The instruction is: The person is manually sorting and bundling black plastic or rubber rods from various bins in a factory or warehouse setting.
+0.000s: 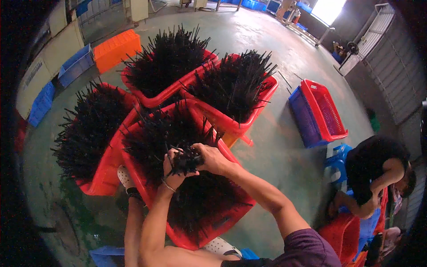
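A bundle of thin black rods [185, 162] is gathered between my hands. My left hand [173, 167] wraps around its near-left side, a thin bracelet at the wrist. On the right, the fingers of my right hand [210, 158] press against the bundle's edge. Below them is a red plastic crate [218, 230] heaped with more black rods [203, 200]. The material of the rods is hard to tell in the dark heap.
More red crates of black rods stand at the left [100, 173], back [156, 100] and back right [253, 123]. A red basket [325, 110] sits on the right. A person in black [375, 167] bends over crates at lower right. Orange [116, 50] and blue bins [76, 65] line the left.
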The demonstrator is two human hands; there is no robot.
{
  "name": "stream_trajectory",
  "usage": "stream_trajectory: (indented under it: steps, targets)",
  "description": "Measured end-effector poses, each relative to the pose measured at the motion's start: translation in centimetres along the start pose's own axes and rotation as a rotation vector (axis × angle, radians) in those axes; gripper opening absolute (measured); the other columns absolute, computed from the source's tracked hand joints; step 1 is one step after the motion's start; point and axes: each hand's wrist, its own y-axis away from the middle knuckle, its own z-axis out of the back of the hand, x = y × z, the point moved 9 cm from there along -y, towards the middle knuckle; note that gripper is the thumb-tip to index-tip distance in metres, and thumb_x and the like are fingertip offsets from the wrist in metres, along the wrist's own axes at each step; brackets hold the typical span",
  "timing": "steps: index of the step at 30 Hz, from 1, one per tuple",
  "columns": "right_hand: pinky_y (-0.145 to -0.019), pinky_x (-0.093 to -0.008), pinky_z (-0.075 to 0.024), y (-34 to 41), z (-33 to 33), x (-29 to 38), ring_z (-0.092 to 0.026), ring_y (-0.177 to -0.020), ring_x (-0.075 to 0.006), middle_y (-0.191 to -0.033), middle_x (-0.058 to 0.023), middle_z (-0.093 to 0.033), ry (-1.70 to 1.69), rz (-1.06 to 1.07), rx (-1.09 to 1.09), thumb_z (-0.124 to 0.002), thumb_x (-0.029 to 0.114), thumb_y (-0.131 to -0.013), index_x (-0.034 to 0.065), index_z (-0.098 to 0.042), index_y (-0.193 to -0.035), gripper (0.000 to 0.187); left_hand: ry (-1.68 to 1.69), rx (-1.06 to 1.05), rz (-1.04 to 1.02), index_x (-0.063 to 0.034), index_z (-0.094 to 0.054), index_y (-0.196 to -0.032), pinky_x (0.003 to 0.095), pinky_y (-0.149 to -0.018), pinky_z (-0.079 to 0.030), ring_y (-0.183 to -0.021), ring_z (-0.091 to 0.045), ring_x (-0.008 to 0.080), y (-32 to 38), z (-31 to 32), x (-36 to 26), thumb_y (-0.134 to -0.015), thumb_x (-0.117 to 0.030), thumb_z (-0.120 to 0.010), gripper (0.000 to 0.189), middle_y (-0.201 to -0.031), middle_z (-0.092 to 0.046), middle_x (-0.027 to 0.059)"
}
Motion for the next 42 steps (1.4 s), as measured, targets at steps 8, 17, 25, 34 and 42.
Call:
stream_trajectory:
  steps: [8,17,25,34,42]
  targets:
    - [-0.09,-0.0444,-0.045,0.3,4.1,8.7,-0.054,-0.103,-0.0389,-0.11,-0.0198,-0.055,-0.138,0.235,-0.023,-0.077,0.019,-0.071,0.003,-0.047,-0.119,0.058,0.669,-0.272,0.025,-0.0052,-0.05,-0.104,0.0389,-0.083,-0.041,-0.092,-0.051,0.0279,-0.6,9.1,-6.3,-0.062,-0.043,-0.085,0.066,-0.095,-0.054,0.0096]
    - [-0.085,-0.0444,-0.0474,3.8,12.1,18.4,-0.056,-0.103,-0.0445,-0.111,-0.0252,-0.055,-0.068,0.341,-0.269,-0.07,0.019,-0.083,0.0008,-0.036,-0.127,0.058,0.628,-0.186,-0.082,-0.0036,-0.057,-0.107,0.0329,-0.075,-0.051,-0.081,-0.065,0.02,-2.9,20.7,-19.3,-0.071,-0.023,-0.083,0.049,-0.092,-0.067,0.009]
    - [-0.09,-0.0339,-0.0445,8.3,20.0,36.5,-0.053,-0.102,-0.0205,-0.109,-0.0093,-0.056,-0.207,0.72,-0.319,-0.055,0.019,-0.097,0.0,-0.045,-0.122,0.033,0.866,-0.087,0.203,-0.0012,-0.065,-0.102,0.0319,-0.074,-0.051,-0.084,-0.062,0.0208,-0.2,33.5,-29.5,-0.082,-0.04,-0.074,0.045,-0.095,-0.066,0.0087]
    - [-0.092,-0.0318,-0.0447,20.7,-0.5,37.6,-0.052,-0.106,-0.0168,-0.117,-0.0078,-0.056,-0.908,0.232,0.021,-0.061,0.01,-0.092,0.0,-0.045,-0.126,0.039,1.123,-0.073,0.72,-0.0051,-0.063,-0.118,0.0262,-0.083,-0.05,-0.096,-0.06,0.01,24.5,27.5,-24.4,-0.09,-0.038,-0.065,0.043,-0.107,-0.066,0.0028]
    - [-0.107,-0.0425,-0.0303,27.2,-8.6,33.7,-0.04,-0.126,-0.0425,-0.136,-0.0254,-0.042,-0.719,0.22,0.026,-0.067,0.015,-0.083,-0.0035,-0.033,-0.138,0.067,1.329,-0.279,0.754,-0.0031,-0.048,-0.129,0.0311,-0.095,-0.044,-0.106,-0.055,0.0162,35.3,20.6,-23.9,-0.081,-0.025,-0.076,0.06,-0.115,-0.058,0.003]
